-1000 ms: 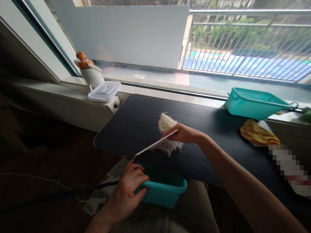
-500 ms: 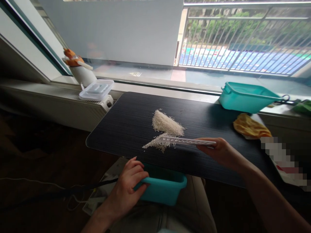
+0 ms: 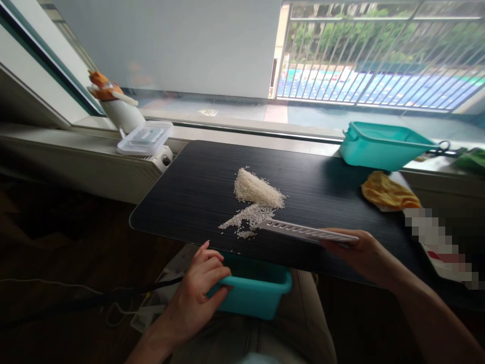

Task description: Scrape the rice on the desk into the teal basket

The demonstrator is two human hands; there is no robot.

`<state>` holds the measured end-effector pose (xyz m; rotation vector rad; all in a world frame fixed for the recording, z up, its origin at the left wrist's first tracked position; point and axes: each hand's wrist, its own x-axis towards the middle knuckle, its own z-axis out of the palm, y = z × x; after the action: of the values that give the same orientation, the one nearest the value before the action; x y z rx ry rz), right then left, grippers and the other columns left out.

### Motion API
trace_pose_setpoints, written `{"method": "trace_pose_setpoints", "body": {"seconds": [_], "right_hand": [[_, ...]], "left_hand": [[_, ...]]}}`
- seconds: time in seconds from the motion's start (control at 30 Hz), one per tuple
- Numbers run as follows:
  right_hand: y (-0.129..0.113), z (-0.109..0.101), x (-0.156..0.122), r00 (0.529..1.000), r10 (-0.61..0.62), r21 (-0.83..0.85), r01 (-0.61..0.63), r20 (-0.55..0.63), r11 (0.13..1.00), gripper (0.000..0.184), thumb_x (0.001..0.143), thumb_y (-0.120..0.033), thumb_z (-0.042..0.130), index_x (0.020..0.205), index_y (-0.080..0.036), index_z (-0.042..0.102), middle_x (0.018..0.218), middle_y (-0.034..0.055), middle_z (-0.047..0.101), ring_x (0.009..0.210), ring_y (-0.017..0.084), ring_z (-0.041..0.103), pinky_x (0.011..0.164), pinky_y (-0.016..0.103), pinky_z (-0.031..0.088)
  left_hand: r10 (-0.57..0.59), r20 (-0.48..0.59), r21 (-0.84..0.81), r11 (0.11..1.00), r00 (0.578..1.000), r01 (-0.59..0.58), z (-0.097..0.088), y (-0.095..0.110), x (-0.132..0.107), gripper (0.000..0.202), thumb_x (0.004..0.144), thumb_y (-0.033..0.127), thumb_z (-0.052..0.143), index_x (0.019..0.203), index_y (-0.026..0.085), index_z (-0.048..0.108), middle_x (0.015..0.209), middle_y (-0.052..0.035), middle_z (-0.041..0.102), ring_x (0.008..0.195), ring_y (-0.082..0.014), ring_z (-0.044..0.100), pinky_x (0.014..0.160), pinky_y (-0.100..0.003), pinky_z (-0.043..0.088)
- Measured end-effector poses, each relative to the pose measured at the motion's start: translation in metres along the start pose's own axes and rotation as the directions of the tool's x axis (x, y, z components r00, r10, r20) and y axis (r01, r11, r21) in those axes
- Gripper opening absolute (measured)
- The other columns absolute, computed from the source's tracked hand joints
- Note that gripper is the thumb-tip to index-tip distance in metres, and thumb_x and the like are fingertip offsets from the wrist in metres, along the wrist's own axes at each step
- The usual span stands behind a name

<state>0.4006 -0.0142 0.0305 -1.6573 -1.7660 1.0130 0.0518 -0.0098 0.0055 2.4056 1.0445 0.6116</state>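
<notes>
Your left hand [image 3: 197, 290] is clamped on the teal tub [image 3: 257, 296], fingers curled over its left rim and the thumb tucked beneath, and the tub sits on your lap just under the near edge of the black table [image 3: 182, 197]. Your right hand [image 3: 359, 253] is closed round one end of the white slotted strip [image 3: 303, 231], pinching it between thumb and fingers. From those fingers the strip runs out to the left, low and nearly flat over the tabletop, and its free tip lands right at the thin trail of rice [image 3: 246, 220]. Whether the strip's edge rests on the table I can't tell. Just beyond that tip, farther from you, is the main rice pile [image 3: 255, 189], heaped and wedge-shaped. The tub's open mouth lies below the trail, between your two hands. Past your right fingers, towards the window, there's a yellow cloth [image 3: 388, 192] and behind it a second teal tub [image 3: 379, 146]. Well beyond your left fingers, on the sill, a clear lidded box [image 3: 146, 137] sits beside a small figurine [image 3: 113, 103]
</notes>
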Motion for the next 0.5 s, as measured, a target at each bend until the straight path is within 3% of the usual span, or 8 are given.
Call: {"method": "trace_pose_setpoints", "body": {"seconds": [0.13, 0.3, 0.5], "right_hand": [[-0.008, 0.004, -0.006, 0.998, 0.019, 0.017, -0.02, 0.062, 1.0, 0.028, 0.085, -0.039, 0.055, 0.099, -0.022, 0.072, 0.095, 0.0036, 0.074, 0.086, 0.026, 0.066, 0.073, 0.03, 0.052], [-0.017, 0.008, -0.001, 1.0, 0.003, -0.002, -0.003, 0.007, 1.0, 0.029, 0.084, -0.037, 0.056, 0.101, -0.021, 0.072, 0.091, 0.0046, 0.074, 0.083, 0.027, 0.067, 0.073, 0.033, 0.053], [-0.024, 0.012, -0.009, 0.994, 0.005, 0.027, -0.008, 0.109, 1.0, 0.027, 0.084, -0.036, 0.055, 0.1, -0.022, 0.072, 0.088, 0.0028, 0.074, 0.08, 0.025, 0.066, 0.072, 0.03, 0.053]], "left_hand": [[-0.009, -0.001, 0.012, 1.0, 1.0, 0.009, -0.001, 0.001, 0.0, 0.014, 0.079, 0.009, 0.052, 0.085, 0.019, 0.06, 0.079, -0.0002, 0.06, 0.098, -0.0189, 0.053, 0.109, -0.055, 0.025], [0.0, -0.024, 0.007, 1.0, 1.0, 0.0, -0.001, -0.001, 0.0, 0.014, 0.079, 0.01, 0.054, 0.086, 0.019, 0.061, 0.08, -0.0004, 0.062, 0.097, -0.0191, 0.054, 0.109, -0.054, 0.026], [-0.018, -0.003, 0.016, 1.0, 1.0, 0.018, -0.005, -0.002, -0.004, 0.015, 0.079, 0.009, 0.053, 0.086, 0.02, 0.06, 0.076, 0.001, 0.061, 0.097, -0.0184, 0.053, 0.11, -0.054, 0.022]]}}
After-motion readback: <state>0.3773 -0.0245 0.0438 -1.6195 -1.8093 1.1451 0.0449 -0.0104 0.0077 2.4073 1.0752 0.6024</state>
